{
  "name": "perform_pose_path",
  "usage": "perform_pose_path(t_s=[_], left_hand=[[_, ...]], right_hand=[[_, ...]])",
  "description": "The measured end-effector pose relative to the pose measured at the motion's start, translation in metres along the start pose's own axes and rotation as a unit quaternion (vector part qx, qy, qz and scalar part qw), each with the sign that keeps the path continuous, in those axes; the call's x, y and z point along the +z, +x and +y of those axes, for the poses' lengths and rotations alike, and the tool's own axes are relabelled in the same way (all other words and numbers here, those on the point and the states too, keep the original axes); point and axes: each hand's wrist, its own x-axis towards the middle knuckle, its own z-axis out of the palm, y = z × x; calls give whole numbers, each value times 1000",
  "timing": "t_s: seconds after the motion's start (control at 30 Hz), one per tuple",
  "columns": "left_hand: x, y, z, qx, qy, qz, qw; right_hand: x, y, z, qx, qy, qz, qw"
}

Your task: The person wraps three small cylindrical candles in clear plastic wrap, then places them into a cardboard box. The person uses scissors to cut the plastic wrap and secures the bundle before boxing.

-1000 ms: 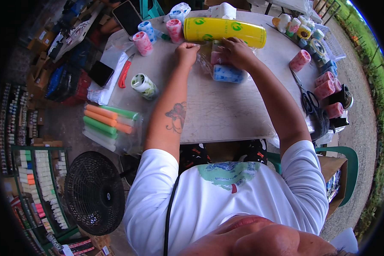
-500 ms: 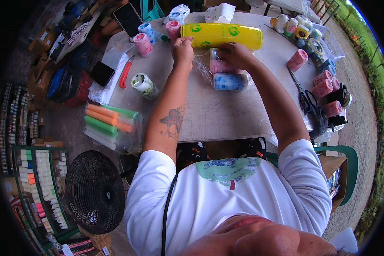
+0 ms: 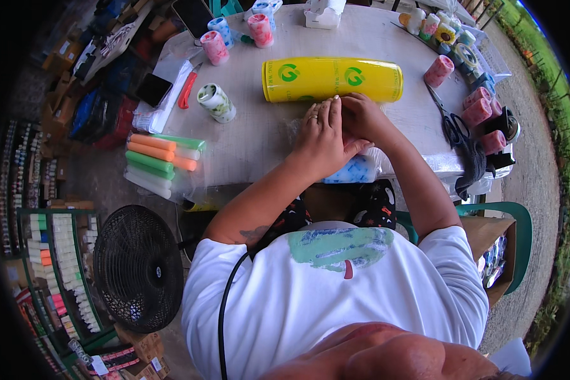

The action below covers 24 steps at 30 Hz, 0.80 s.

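My left hand lies over a bundle of candles in clear plastic film, its fingers together and its thumb to the right. My right hand curls around the bundle's far right side, and the two hands meet at the fingertips. Below the hands shows a blue-and-white marbled candle under the film, near the table's front edge. The pink candle beside it is mostly covered by my hands. Just beyond my fingers lies a yellow roll of cling wrap with green print.
Marbled candles, including a green-and-white one, stand on the table. At left are bagged taper candles and a red-handled knife; at right, scissors and pink candles. A black fan stands at lower left.
My left hand has left the roll's left end and come onto the candle bundle. My right hand and the bundle have moved toward me. The roll has shifted nearer too.
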Motion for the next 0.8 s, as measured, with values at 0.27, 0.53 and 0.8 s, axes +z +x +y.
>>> perform_pose_path(t_s=[0.27,0.53,0.8], left_hand=[[9,14,-5,-20,70,-86,994],[11,35,-17,-68,46,-139,987],[14,51,-25,-112,39,-209,971]], right_hand=[[-14,-6,-14,81,69,129,986],[-30,36,34,22,-252,13,967],[-37,72,42,84,-289,-41,953]])
